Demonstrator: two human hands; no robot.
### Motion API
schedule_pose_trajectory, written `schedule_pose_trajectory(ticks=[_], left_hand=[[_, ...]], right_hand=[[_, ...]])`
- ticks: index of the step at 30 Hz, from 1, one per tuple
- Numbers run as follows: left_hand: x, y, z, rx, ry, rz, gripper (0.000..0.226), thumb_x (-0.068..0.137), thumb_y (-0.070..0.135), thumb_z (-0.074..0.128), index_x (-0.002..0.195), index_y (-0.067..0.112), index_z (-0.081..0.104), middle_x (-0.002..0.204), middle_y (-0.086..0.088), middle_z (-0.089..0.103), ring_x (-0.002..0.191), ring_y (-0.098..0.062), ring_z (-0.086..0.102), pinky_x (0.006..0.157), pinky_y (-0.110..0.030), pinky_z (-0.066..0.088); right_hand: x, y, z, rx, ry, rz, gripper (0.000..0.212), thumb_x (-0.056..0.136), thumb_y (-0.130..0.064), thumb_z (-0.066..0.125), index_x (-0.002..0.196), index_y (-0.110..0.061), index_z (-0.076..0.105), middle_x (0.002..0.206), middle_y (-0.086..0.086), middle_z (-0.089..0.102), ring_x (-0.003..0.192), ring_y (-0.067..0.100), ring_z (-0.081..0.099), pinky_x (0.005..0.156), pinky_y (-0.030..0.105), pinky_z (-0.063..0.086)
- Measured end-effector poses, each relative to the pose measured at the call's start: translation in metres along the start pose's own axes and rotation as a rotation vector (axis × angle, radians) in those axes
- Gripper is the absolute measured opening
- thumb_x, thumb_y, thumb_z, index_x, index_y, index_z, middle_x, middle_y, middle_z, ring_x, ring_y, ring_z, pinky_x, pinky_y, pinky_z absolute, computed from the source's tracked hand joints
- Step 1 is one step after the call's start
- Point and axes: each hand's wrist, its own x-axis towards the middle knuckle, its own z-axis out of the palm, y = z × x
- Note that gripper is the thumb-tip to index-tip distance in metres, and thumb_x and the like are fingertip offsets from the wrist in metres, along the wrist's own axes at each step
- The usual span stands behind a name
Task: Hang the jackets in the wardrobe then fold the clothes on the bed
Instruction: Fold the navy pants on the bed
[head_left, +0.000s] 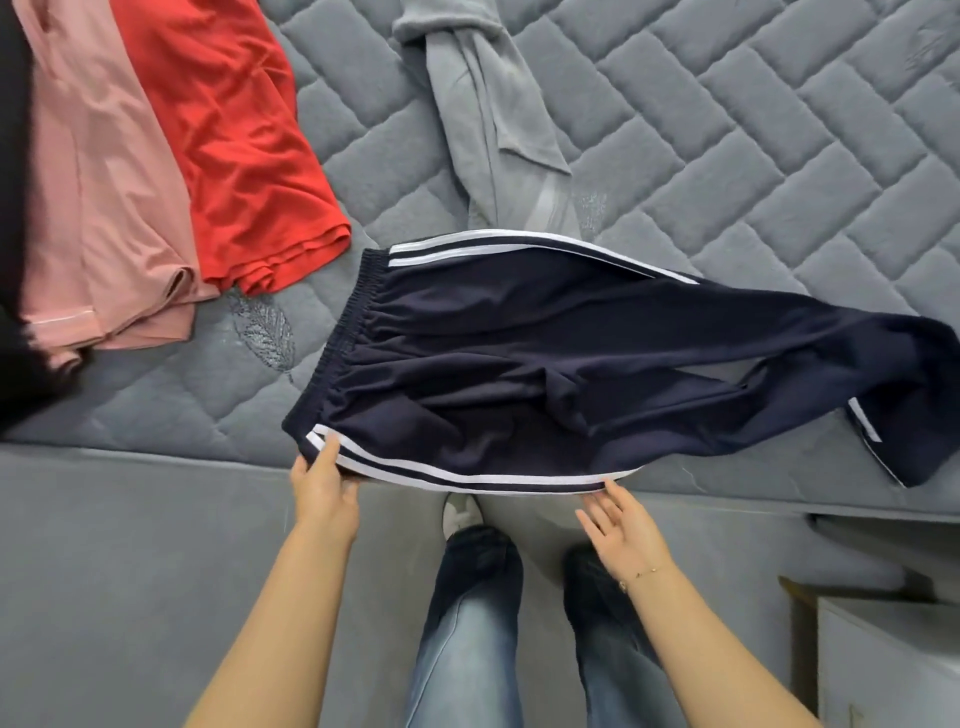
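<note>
Jeans-clad legs (467, 623) and 2 bare forearms fill the bottom of the view, and just above them the hands work at the near edge of the bed (130, 493). Left hand (324, 491) pinches the navy track pants (545, 364) at the waistband corner, thumb on top of the white stripes. Right hand (623, 530) is spread, its straight fingers touching the striped seam farther along; it grips nothing.

These pants lie flat and unfolded on the mattress, waistband to the left, legs running off to the right with some wrinkles. Folding of this piece looks only at its beginning. On the far left a pink garment (98, 182) and a red garment (228, 140) lie side by side (they seem laid out or half folded, I cannot tell which). A grey garment (488, 114) sits crumpled behind the pants, clearly not folded. No wardrobe or jackets show, so the hanging part cannot be judged.
</note>
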Motion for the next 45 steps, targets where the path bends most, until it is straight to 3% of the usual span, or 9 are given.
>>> schedule_pose_trajectory(ticks=[8,13,19,24,27,32,35,38,45], left_hand=[[-0.079,-0.104,0.049,0.090,-0.027,-0.447,0.032,0.099,0.019,0.057,0.130,0.013,0.057,0.143,-0.011,0.052,0.134,-0.021,0.048,0.108,-0.036,0.039],[-0.129,-0.173,0.108,0.190,-0.331,-0.447,0.022,0.098,0.014,0.057,0.119,0.012,0.062,0.126,-0.006,0.066,0.103,-0.016,0.065,0.089,-0.032,0.049],[-0.169,-0.234,0.226,0.226,-0.402,-0.447,0.031,0.096,0.019,0.061,0.126,0.011,0.059,0.123,-0.005,0.067,0.104,-0.016,0.065,0.080,-0.031,0.051],[-0.194,-0.278,0.316,0.000,-0.147,-0.628,0.067,0.090,0.038,0.069,0.144,0.012,0.039,0.142,-0.008,0.047,0.134,-0.022,0.046,0.107,-0.042,0.038],[-0.198,-0.292,0.346,-0.149,-0.051,-0.609,0.049,0.093,0.040,0.063,0.134,0.019,0.047,0.133,-0.004,0.050,0.127,-0.018,0.051,0.108,-0.038,0.040],[-0.201,-0.298,0.362,-0.368,0.051,-0.501,0.017,0.092,0.014,0.067,0.082,0.007,0.055,0.079,-0.001,0.058,0.064,-0.011,0.053,0.058,-0.018,0.051],[-0.207,-0.307,0.360,-0.328,0.011,-0.403,0.017,0.092,0.014,0.067,0.081,0.008,0.055,0.076,-0.001,0.056,0.064,-0.008,0.051,0.044,-0.016,0.050],[-0.215,-0.322,0.350,-0.318,-0.056,-0.393,0.015,0.091,0.022,0.068,0.088,0.009,0.060,0.086,-0.002,0.060,0.077,-0.009,0.059,0.061,-0.022,0.054],[-0.206,-0.329,0.330,-0.376,-0.187,-0.388,0.018,0.094,0.028,0.064,0.104,0.014,0.062,0.118,-0.006,0.064,0.111,-0.018,0.061,0.100,-0.037,0.046]], right_hand=[[0.008,-0.053,-0.046,0.076,-0.019,-0.097,0.036,0.104,-0.017,0.043,0.139,-0.010,0.046,0.145,0.014,0.048,0.133,0.028,0.047,0.099,0.040,0.043],[0.019,-0.112,-0.098,0.227,-0.006,-0.149,0.042,0.106,-0.019,0.038,0.146,-0.006,0.036,0.150,0.014,0.042,0.136,0.029,0.043,0.102,0.041,0.042],[0.050,-0.214,-0.177,0.641,0.026,-0.073,0.055,0.102,-0.029,0.048,0.151,-0.015,0.029,0.150,0.006,0.043,0.138,0.021,0.042,0.110,0.035,0.039],[0.074,-0.302,-0.219,0.700,0.044,0.000,0.047,0.094,-0.035,0.061,0.134,-0.013,0.046,0.129,0.004,0.054,0.128,0.017,0.050,0.103,0.033,0.043],[0.084,-0.360,-0.229,0.561,0.043,-0.039,0.015,0.098,-0.028,0.057,0.094,-0.014,0.055,0.099,-0.003,0.059,0.095,0.009,0.060,0.078,0.023,0.047],[0.086,-0.472,-0.215,0.476,-0.200,-0.294,0.008,0.098,-0.016,0.054,0.093,-0.013,0.060,0.086,-0.001,0.067,0.073,0.009,0.069,0.081,0.026,0.052],[0.089,-0.503,-0.204,0.442,-0.336,-0.351,0.017,0.101,-0.020,0.049,0.111,-0.013,0.060,0.115,0.000,0.069,0.108,0.015,0.066,0.101,0.033,0.045],[0.099,-0.482,-0.200,0.178,-0.226,-0.308,0.035,0.104,-0.021,0.041,0.139,-0.019,0.045,0.148,0.003,0.046,0.138,0.020,0.041,0.112,0.035,0.032],[0.118,-0.405,-0.196,-0.188,-0.097,-0.188,0.058,0.095,-0.015,0.062,0.145,-0.014,0.034,0.137,0.008,0.052,0.129,0.023,0.048,0.100,0.039,0.041]])
